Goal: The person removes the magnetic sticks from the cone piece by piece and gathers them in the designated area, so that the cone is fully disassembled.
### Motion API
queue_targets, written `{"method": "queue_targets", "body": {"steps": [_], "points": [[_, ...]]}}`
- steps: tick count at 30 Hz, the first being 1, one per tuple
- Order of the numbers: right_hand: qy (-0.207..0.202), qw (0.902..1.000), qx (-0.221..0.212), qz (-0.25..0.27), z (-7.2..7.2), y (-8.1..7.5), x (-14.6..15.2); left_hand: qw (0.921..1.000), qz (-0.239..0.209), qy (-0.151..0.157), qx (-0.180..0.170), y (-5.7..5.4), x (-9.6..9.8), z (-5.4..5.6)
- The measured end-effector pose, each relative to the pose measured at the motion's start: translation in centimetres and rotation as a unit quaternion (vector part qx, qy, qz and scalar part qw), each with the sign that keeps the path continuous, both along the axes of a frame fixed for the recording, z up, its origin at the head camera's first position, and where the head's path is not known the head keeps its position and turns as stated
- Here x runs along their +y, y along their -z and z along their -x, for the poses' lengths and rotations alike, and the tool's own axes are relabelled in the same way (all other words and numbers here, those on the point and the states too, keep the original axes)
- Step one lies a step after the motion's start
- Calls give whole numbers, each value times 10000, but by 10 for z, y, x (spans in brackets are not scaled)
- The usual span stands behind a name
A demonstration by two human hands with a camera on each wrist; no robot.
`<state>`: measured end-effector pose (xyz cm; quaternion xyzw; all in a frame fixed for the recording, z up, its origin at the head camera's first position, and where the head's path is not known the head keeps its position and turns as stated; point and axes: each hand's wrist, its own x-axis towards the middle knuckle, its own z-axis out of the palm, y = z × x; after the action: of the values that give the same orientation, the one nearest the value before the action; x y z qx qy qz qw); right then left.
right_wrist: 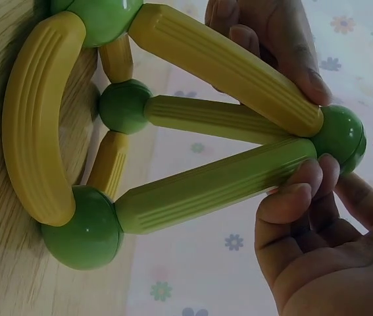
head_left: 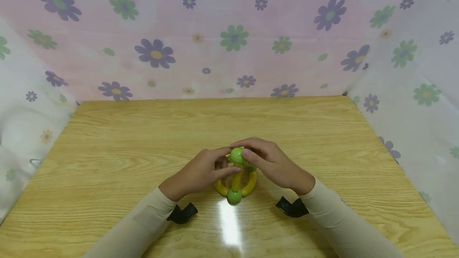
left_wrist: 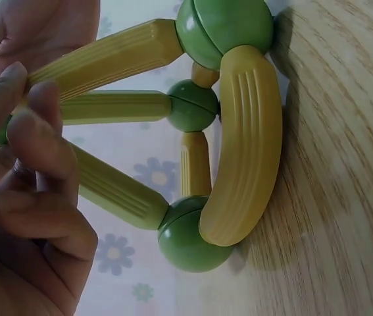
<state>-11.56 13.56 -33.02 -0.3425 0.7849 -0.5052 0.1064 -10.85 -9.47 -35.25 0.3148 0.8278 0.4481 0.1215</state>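
A toy pyramid of magnetic sticks and balls stands on the table. Curved yellow sticks (right_wrist: pixel 35 125) and green balls (head_left: pixel 234 196) make its round base. From there a straight yellow stick (head_left: pixel 236 180) and two green sticks (right_wrist: pixel 219 187) lean inward to one green top ball (head_left: pixel 237 155). My left hand (head_left: pixel 204 170) pinches the yellow stick near its upper end, thumb along the near side. At the top, my right hand (head_left: pixel 277 166) holds the green ball, its thumb on the ball's side and curled fingertips by a green stick's end.
The wood-grain table (head_left: pixel 125 138) spreads around the toy. Flower-patterned curtains (head_left: pixel 201 19) hang along its back and sides. A black curved piece (head_left: pixel 183 214) sits by the left wrist, and a similar black piece (head_left: pixel 292 207) by the right.
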Motion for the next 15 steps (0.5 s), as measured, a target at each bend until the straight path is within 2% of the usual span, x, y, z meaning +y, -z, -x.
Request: {"method": "queue_targets", "body": {"steps": [8,15], "points": [[95,9992,345,-167,0,0,-4,9998,-107,-91,-171,1,-1,3],[-29,9980,539,-343,0,3,-4,9987,-267,-57,-426,1,1,2]]}}
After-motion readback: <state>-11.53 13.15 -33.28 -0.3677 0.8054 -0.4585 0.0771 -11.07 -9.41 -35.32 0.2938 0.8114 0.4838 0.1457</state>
